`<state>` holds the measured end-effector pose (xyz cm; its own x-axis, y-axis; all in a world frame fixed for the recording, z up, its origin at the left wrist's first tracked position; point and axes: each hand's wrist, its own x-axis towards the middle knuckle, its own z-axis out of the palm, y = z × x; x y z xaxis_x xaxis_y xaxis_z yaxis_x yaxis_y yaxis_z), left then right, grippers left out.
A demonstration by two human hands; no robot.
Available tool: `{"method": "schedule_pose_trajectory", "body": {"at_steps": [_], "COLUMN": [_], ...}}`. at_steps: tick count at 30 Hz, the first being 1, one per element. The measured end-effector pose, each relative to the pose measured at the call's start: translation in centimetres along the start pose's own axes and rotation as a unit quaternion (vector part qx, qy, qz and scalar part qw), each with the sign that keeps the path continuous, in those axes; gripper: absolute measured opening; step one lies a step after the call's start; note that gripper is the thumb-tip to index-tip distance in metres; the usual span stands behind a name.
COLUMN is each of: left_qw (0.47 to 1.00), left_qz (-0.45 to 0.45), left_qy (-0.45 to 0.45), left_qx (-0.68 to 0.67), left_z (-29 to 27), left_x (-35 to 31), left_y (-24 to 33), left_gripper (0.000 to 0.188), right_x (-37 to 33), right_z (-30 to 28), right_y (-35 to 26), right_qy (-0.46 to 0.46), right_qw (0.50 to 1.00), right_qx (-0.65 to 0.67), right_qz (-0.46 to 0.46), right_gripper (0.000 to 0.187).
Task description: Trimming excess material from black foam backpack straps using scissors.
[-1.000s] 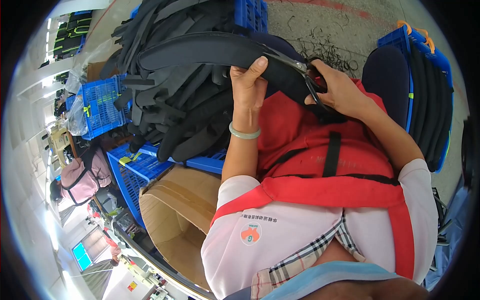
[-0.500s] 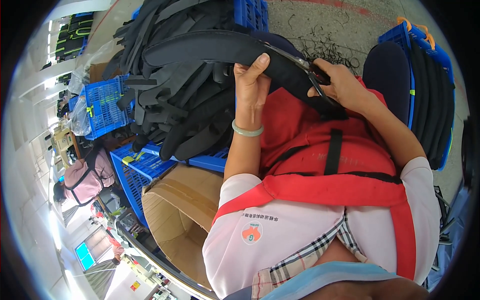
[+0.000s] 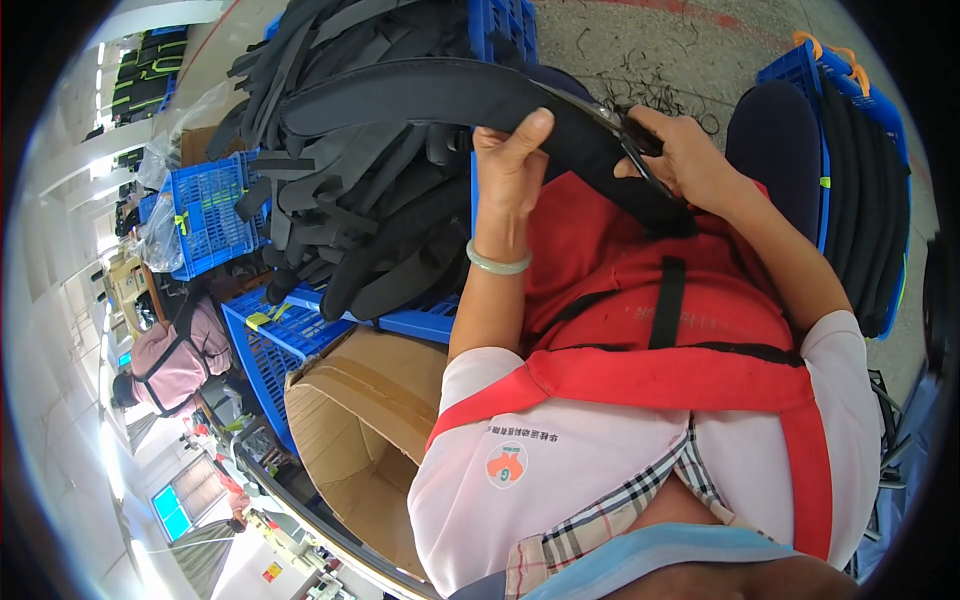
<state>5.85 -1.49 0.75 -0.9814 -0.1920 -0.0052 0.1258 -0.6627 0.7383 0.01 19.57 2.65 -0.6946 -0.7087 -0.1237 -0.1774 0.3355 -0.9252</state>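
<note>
A long, curved black padded strap (image 3: pixel 420 92) stretches from the pile at the left across to my lap. My left hand (image 3: pixel 512 160) grips its near edge around the middle, thumb on top and fingers tucked beneath. In my right hand (image 3: pixel 685 165) is a pair of scissors (image 3: pixel 610 122), its blades lying along the strap's far edge and pointing left. Whether the blades are fully closed is hard to make out. The strap's right end rests on my red apron (image 3: pixel 600 235).
Many black strap pieces (image 3: pixel 350 190) are heaped over a blue crate (image 3: pixel 400 322) at the left. Below it an open cardboard box (image 3: pixel 350 440) stands. A blue crate (image 3: pixel 825 210) of black pads is at the right. Dark trimmings (image 3: pixel 650 90) litter the floor. Another person (image 3: pixel 180 350) sits far left.
The scissors and my right hand have shifted slightly. My left hand has moved a little to the right, and the strap has tilted slightly with it.
</note>
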Motion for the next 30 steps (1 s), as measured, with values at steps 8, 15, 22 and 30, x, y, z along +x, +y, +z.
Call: {"method": "schedule_pose_trajectory", "body": {"at_steps": [8,15,22,30], "left_qw": [0.997,0.998,0.999,0.999], "left_qz": [0.049,0.029,0.028,0.027], "left_qy": [0.017,0.044,0.029,-0.009], "left_qx": [0.055,0.017,0.007,0.020], "left_z": [0.9,2.0,1.9,2.2], "left_x": [0.9,0.6,0.4,0.5], "left_y": [1.5,1.7,1.4,1.1], "left_gripper": [0.028,0.021,0.022,0.024], "right_x": [0.4,0.4,0.3,0.0], "right_z": [0.8,0.4,-0.5,-1.0], "right_y": [0.0,-0.5,-1.6,-1.5], "right_qy": [0.076,0.055,0.001,0.018], "right_qw": [0.993,0.993,0.999,0.998], "right_qx": [-0.057,-0.081,-0.036,0.036], "right_qz": [-0.076,-0.071,0.016,0.049], "right_gripper": [0.048,0.049,0.049,0.046]}}
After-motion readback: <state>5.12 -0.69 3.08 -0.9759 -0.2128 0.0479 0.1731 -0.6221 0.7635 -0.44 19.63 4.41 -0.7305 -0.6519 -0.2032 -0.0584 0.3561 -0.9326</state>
